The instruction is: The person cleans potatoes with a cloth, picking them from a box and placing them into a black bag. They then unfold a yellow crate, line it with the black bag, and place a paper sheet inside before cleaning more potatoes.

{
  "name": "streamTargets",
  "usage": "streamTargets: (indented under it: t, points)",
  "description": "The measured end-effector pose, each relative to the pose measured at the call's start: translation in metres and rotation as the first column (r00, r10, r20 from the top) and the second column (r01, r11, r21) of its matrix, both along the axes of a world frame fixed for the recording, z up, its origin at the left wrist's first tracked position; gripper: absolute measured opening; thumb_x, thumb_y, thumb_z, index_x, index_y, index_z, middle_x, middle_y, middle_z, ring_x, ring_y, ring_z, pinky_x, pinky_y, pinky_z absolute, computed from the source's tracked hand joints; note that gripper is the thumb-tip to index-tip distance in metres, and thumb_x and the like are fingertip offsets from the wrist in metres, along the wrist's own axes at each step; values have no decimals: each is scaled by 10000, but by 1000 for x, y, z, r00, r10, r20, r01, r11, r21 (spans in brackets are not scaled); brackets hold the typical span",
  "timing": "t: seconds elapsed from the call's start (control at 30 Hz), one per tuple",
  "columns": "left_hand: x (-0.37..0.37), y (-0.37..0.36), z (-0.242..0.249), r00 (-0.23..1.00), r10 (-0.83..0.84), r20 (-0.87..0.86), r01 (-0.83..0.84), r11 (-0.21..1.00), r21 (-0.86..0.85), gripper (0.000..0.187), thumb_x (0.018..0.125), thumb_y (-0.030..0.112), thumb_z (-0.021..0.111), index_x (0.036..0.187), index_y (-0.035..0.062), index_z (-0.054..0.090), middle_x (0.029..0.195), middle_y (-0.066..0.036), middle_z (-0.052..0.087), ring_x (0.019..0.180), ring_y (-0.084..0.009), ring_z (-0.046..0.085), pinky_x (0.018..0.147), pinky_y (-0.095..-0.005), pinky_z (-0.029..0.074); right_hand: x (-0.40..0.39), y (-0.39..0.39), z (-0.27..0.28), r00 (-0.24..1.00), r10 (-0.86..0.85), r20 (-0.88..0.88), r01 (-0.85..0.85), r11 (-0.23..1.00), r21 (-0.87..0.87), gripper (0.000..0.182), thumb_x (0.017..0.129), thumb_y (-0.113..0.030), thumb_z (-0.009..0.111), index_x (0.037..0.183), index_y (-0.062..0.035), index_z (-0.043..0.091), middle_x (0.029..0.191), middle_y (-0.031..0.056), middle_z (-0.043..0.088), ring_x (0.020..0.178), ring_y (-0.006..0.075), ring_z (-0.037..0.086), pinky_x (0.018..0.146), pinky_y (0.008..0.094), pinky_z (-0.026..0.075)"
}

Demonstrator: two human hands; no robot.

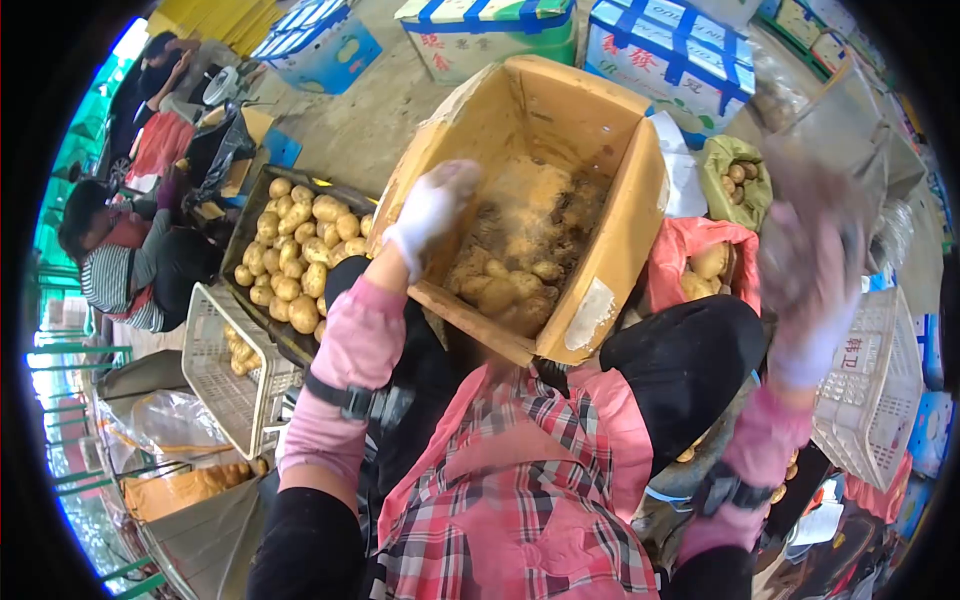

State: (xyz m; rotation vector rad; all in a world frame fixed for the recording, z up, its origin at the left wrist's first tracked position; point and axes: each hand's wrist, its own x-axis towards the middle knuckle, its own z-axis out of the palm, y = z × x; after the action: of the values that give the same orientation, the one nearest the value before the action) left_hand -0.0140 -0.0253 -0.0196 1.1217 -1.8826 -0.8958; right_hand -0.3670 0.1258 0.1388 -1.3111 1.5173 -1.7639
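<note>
A worn cardboard box (612, 215) rests between my knees, with potatoes (515, 290) and loose dark soil inside. My left hand (438, 208), in a white glove, overlaps the box's left wall; its fingers are smeared by motion. Out to the right, my right hand (818, 240) is strongly blurred in a soiled glove, its fingers indistinct. Closest to it are a red bag (705, 235) and a green sack (722, 160), both holding potatoes.
A dark tray of potatoes (305, 250) lies at the left beside a white plastic crate (235, 370). Another white crate (870, 380) stands at the right. Printed boxes (670, 65) line the back. Another person (130, 265) crouches at the far left.
</note>
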Motion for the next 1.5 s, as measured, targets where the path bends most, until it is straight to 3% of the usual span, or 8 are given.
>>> streamTargets:
  t: [0.03, 0.1, 0.47, 0.7, 0.87, 1.03, 1.2, 1.5]
  points:
    - [7, -24, -27, 926, -176, 335, 307, 868, -391, 257, 989, 193, 527, 1143, 19, 639, 1113, -94, 655, 1074, -205, 599, 929, -318, 480, 11, -27, 0, 994, 102, -26, -101, 995, 23, 439, 1023, -253, 458, 1346, 43, 478, 1205, 109, 607, 1049, 206, 646, 731, 263, 554]
    - [-49, -11, 6, 992, -7, 125, -65, 825, 561, 283, 975, 208, 521, 1137, 10, 644, 1114, -143, 667, 1055, -268, 619, 926, -336, 486, 8, -87, -17, 907, 292, -303, -310, 951, -10, 448, 1005, -215, 499, 1360, 54, 448, 1144, 104, 628, 1016, 202, 656, 717, 273, 560]
    - [-76, -89, -239, 20, -796, 605, -52, 603, 796, 392, 825, 325, 630, 1116, 70, 688, 1132, -173, 667, 1064, -301, 637, 917, -411, 485, 24, -140, -67, 912, 159, 379, -197, 978, 63, 466, 937, -83, 636, 1309, 112, 434, 1023, 129, 677, 818, 129, 665, 680, 234, 550]
    - [-58, -70, -283, 26, -792, 610, -128, 602, 788, 409, 631, 177, 755, 1014, 37, 730, 1096, -195, 690, 1042, -330, 670, 843, -411, 535, -56, -134, -104, 690, 101, -716, -115, 993, 28, 360, 997, -133, 450, 1274, 87, 523, 1242, 204, 577, 1002, 265, 673, 834, 330, 549]
    - [4, -63, -354, -137, -847, 514, -290, 531, 796, 338, 859, 189, 602, 1179, 103, 667, 1321, -10, 573, 1220, -198, 537, 1007, -327, 412, -60, -145, -114, 774, 94, -626, -76, 996, 56, 404, 996, -195, 455, 1292, 72, 514, 1241, 214, 589, 991, 262, 671, 834, 340, 548]
    - [-68, -125, -220, -85, -861, 502, 270, 465, 843, 365, 900, 200, 595, 1248, 93, 617, 1293, -59, 612, 1154, -251, 590, 975, -345, 460, -35, -145, -93, 984, 37, 176, -83, 962, 259, 360, 992, -137, 448, 1318, -5, 527, 1147, 230, 639, 979, 253, 672, 830, 340, 543]
    - [-83, -100, -341, 362, -885, 294, 595, 462, 658, 374, 937, 245, 571, 1308, 192, 579, 1323, -104, 603, 1145, -296, 609, 923, -379, 486, -38, -144, -96, 989, 134, 57, -143, 964, 222, 340, 956, -74, 483, 1280, -14, 565, 1137, 215, 655, 1074, 309, 635, 909, 391, 508]
    - [-146, -71, -334, 494, -869, -30, 182, 69, 981, 332, 923, 170, 507, 1240, 101, 576, 1221, -122, 607, 1002, -245, 651, 796, -352, 531, -22, -148, -90, 974, 56, 222, -106, 969, 223, 329, 922, -24, 509, 1237, -13, 601, 1194, 225, 629, 1108, 367, 613, 964, 439, 488]
